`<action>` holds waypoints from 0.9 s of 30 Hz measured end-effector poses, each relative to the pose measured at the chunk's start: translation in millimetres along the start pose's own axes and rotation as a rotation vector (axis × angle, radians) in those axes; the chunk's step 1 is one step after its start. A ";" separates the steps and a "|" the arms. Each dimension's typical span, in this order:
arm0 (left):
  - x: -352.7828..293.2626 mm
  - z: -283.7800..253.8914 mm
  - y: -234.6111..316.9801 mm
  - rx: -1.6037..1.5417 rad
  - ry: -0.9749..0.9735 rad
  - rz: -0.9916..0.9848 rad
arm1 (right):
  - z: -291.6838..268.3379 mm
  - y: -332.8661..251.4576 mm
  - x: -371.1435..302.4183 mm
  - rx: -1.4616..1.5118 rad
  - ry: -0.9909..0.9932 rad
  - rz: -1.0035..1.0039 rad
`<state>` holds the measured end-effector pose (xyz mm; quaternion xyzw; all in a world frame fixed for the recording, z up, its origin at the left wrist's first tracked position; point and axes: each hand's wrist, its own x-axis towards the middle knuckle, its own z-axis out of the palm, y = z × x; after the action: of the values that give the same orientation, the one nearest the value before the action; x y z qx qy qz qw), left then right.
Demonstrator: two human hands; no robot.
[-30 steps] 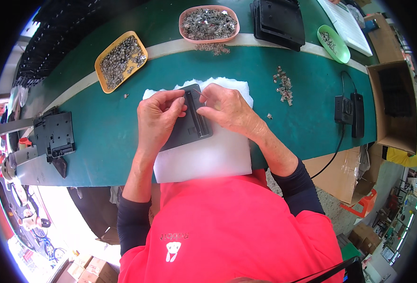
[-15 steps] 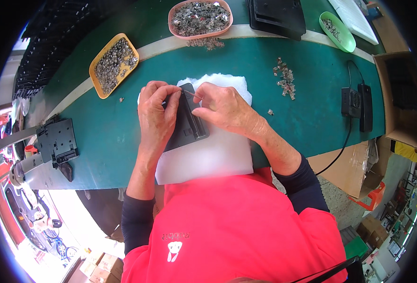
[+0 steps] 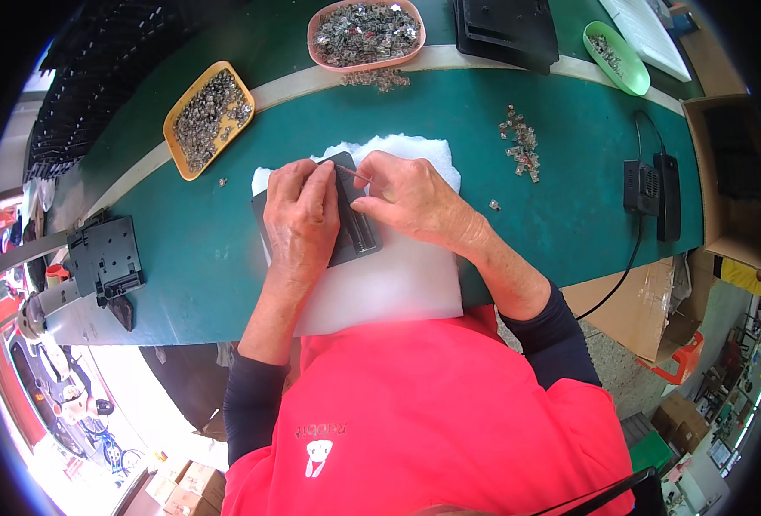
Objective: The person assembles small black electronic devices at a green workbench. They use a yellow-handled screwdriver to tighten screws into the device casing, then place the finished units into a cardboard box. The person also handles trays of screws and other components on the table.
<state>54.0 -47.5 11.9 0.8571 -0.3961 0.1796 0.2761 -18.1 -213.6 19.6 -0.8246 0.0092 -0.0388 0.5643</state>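
Observation:
A black plastic housing with a long raised channel lies on a white foam pad. My left hand is laid over its left part, fingers pressed together and holding it, the fingertips near its far edge. What may be beneath those fingertips is hidden. A thin, reddish, rod-like tool is pinched in my right hand; its tip reaches the housing beside my left fingertips. The tool's exact kind is too small to tell.
Small metal parts fill a yellow tray, a pink tray and a green tray. Loose parts lie right on the green table. A black bracket stands left, a black adapter right.
My left hand has shifted right and turned from a fingertip pinch to lying flatter over the housing, whose left corner now shows. My right hand and its tool have barely moved.

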 end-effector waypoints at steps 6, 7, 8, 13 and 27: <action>-7.9 -5.2 5.8 0.133 -0.206 0.030 | 1.6 13.7 0.8 -0.073 0.039 -0.069; -11.3 -7.3 6.4 0.159 -0.264 0.024 | 2.7 12.4 0.6 -0.085 0.022 -0.067; -18.6 -9.8 1.6 0.192 -0.261 0.047 | 6.7 14.6 2.2 -0.043 0.002 -0.088; -21.7 -9.2 -4.4 0.203 -0.270 0.183 | -2.3 6.9 1.4 -0.064 -0.019 -0.017; -20.6 -15.8 7.3 0.353 -0.357 0.213 | -3.8 3.2 -4.4 -0.063 -0.041 0.014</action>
<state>34.1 -29.7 15.8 0.8635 -0.4891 0.1199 0.0276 -22.7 -218.0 17.7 -0.8424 0.0049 -0.0177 0.5385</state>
